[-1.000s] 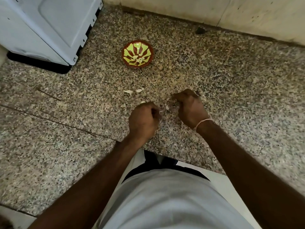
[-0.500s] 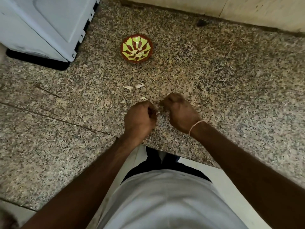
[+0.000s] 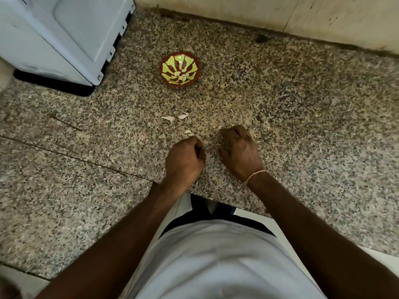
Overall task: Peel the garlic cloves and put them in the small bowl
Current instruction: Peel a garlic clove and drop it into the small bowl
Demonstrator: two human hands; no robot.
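Over the counter's near edge, left hand (image 3: 184, 159) and right hand (image 3: 238, 151) sit close together, knuckles up, fingers curled into fists. Whether either holds a garlic clove: cannot tell, fingertips hidden. 3 pale garlic pieces (image 3: 176, 117) lie just beyond the left hand. Small bowl (image 3: 179, 69) stands farther ahead, pale pieces inside. White appliance (image 3: 62, 37) far left; speckled counter (image 3: 302, 117) bare to the right.
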